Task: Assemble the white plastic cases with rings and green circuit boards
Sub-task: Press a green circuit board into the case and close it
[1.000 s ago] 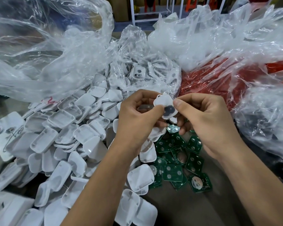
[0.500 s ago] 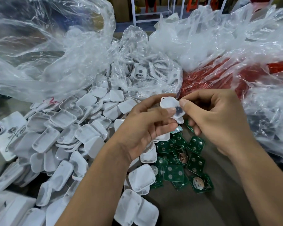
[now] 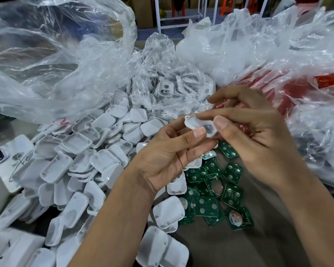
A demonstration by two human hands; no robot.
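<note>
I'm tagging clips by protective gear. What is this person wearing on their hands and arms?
Nothing that shows: the left hand and right hand are bare, without gloves, rings or a watch. Both forearms are uncovered to the frame's edge, with no sleeves in view.

I've got both hands raised together, forearms angling in, left hand (image 3: 168,153) palm-up with thumb pinching, right hand (image 3: 256,135) curled with thumb pressing opposite.
</note>
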